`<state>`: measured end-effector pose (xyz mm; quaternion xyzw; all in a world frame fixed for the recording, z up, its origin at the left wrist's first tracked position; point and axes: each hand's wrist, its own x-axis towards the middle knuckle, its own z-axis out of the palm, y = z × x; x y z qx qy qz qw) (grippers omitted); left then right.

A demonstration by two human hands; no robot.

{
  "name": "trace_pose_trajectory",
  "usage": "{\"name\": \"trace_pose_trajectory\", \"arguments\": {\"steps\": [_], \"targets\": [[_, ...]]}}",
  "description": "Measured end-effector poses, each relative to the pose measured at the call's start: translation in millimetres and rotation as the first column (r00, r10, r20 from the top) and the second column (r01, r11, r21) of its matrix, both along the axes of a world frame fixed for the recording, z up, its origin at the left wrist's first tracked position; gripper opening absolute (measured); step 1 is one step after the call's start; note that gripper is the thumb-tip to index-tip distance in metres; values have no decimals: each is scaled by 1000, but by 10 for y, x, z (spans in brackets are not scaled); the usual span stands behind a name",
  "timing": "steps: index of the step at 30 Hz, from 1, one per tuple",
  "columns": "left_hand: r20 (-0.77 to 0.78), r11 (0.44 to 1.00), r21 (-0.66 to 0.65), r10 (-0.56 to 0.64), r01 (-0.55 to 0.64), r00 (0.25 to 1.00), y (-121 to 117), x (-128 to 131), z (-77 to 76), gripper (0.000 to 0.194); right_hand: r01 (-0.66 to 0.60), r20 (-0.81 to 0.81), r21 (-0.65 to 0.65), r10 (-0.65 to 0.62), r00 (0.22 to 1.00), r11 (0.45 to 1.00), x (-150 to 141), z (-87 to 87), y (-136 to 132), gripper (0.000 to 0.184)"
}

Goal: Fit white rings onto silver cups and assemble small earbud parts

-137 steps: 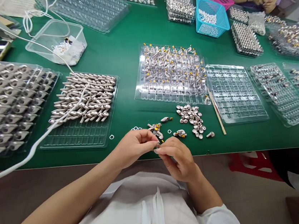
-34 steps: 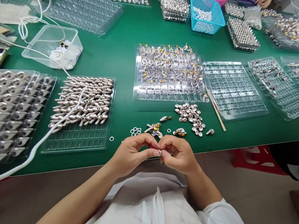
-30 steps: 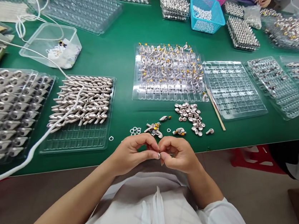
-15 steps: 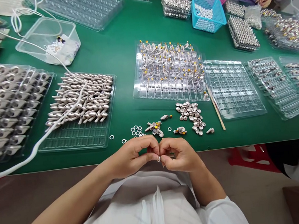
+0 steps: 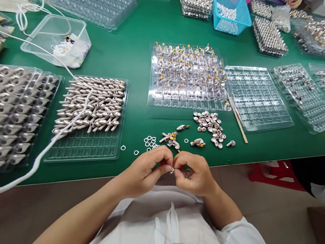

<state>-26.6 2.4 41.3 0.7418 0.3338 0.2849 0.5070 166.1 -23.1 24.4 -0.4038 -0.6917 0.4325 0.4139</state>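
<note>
in our left grip point(image 5: 150, 172) we pinch a small whitish part point(image 5: 172, 170) between thumb and finger, at the near edge of the bench point(image 5: 137, 81). our right grip point(image 5: 194, 172) bends its fingertips against it, but we cannot tell whether they grasp it. just beyond lie white rings point(image 5: 150, 141), a cluster of yellow-tabbed pieces point(image 5: 171, 138) and a heap of caps point(image 5: 209, 123). farther out we see a stick point(image 5: 239, 123) beside a ribbed tray point(image 5: 258, 99), then a blue basket point(image 5: 230, 26).
</note>
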Motion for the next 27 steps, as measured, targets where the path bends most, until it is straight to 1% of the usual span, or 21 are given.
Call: {"name": "trace_pose_trajectory", "arguments": {"steps": [3,6,9,13,17,22,27], "targets": [[-1,999,-24,24,-24,1000,-5,-18,-1,16,-5,-9,6,5,1000,1000,-9,1,-9,17],[27,997,-74,25,-23,999,5,-49,1,15,-44,-36,16,44,998,999,-10,-19,-12,20],[66,992,-122,2,6,998,19,-79,0,15,-82,-54,55,85,995,995,-11,-33,-5,22],[103,988,-148,-26,41,994,20,-107,-10,18,-107,-40,102,111,993,989,-16,-20,14,22],[121,982,-179,-42,63,992,6,-131,-37,17,-93,-20,143,96,995,985,-30,-4,17,21],[131,968,-242,-34,65,991,-3,-135,-49,17,-51,-85,229,72,994,972,-48,-16,10,25],[142,968,-246,-21,56,990,-7,-127,-44,18,-59,-80,266,82,993,962,-37,-36,10,27]]}}
